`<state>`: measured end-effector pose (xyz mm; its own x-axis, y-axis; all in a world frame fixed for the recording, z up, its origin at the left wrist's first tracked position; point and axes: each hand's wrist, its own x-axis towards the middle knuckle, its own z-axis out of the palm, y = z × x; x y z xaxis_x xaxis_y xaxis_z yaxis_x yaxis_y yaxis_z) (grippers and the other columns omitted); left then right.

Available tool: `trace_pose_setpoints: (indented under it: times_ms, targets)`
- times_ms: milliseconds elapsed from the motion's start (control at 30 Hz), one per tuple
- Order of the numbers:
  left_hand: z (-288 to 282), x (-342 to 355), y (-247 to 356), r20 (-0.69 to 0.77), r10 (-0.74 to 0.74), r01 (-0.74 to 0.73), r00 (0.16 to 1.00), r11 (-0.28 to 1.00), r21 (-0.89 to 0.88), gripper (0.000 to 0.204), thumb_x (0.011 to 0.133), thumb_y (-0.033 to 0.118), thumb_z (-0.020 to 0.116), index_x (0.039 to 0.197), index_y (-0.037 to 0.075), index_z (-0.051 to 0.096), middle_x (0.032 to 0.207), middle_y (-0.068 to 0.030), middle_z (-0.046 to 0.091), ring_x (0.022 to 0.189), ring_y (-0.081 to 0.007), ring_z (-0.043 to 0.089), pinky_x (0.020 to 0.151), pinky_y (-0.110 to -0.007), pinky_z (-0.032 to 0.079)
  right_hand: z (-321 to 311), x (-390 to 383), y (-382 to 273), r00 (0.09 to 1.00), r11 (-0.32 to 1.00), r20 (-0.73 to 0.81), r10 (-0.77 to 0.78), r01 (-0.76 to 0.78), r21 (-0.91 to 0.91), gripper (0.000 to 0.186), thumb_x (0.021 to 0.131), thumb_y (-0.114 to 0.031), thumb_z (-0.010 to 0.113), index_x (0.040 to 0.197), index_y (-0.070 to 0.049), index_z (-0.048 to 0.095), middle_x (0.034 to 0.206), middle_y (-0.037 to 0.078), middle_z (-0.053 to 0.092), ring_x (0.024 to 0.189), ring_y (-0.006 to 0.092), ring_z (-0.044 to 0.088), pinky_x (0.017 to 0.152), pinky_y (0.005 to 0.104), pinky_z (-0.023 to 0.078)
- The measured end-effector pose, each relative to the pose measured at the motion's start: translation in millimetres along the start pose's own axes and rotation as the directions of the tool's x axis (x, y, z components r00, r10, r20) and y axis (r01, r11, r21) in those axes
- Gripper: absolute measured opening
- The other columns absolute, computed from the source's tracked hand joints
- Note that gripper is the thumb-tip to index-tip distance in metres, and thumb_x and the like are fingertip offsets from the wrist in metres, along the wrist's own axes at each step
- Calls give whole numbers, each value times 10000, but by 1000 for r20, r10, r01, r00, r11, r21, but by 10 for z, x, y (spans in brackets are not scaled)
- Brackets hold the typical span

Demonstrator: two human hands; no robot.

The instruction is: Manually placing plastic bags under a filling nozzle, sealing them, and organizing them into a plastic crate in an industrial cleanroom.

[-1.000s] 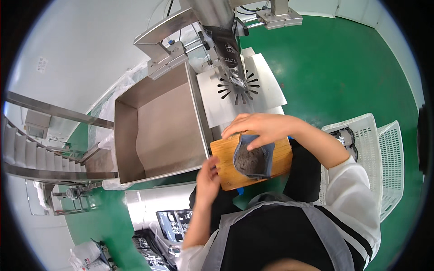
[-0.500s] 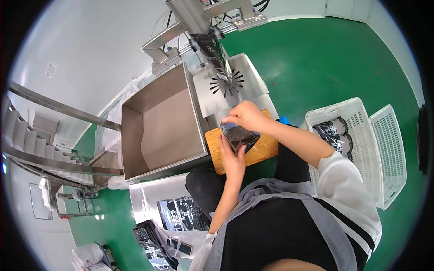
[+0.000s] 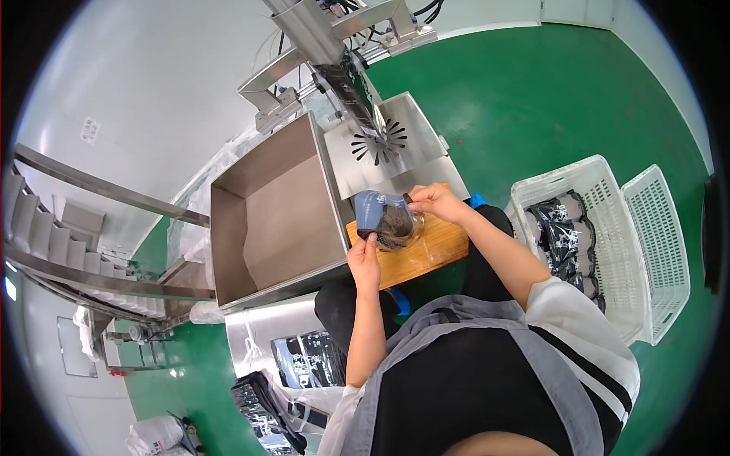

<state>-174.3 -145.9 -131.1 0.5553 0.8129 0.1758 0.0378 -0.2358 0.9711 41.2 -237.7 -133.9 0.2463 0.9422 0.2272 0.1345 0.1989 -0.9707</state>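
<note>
A blue-and-black plastic pouch [image 3: 372, 211] with a clear part showing dark contents is held up over the wooden board [image 3: 430, 252]. My left hand [image 3: 365, 262] pinches its lower left corner between thumb and fingers. At its right edge, the fingertips of my right hand [image 3: 439, 204] grip the plastic. The pouch's blue printed panel faces up and is spread between both hands. Behind it, a black printed bag [image 3: 348, 87] hangs around the mouth of a slanted metal tube [image 3: 308, 30], above a metal plate with slots fanned in a star [image 3: 380, 142].
An open steel bin [image 3: 281, 209] stands left of the board. On the right, a white plastic crate [image 3: 601, 175] holds several filled black packs [image 3: 559, 232], beside a perforated white lid [image 3: 658, 251]. Flat printed bags [image 3: 308, 359] lie on a metal surface at lower left.
My hands have moved apart to opposite sides of the pouch. Its blue panel is now turned up and spread out. My right hand has shifted slightly right and lower.
</note>
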Motion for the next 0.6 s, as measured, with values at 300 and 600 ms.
trace_pose_setpoints:
  times_ms: [300, 600]
  targets:
    - [191, -107, 126, -176, -226, 27, 958, 682, -731, 95, 884, 22, 524, 881, -22, 608, 952, -79, 623, 869, -128, 555, 804, -273, 416, 493, 151, 69, 735, 722, -582, 349, 185, 667, 226, 854, -133, 588, 646, -52, 561, 614, -48, 522, 603, 52, 474, 574, 207, 370]
    - [-204, 482, 128, 620, -519, 805, 588, 447, -390, 410, 907, 362, 484, 1098, 3, 535, 1065, -132, 611, 943, -229, 604, 818, -394, 485, 402, 195, 140, 695, 919, -663, 277, 9, 394, 315, 874, -168, 566, 592, -62, 475, 551, -72, 403, 524, 19, 338, 479, 218, 278]
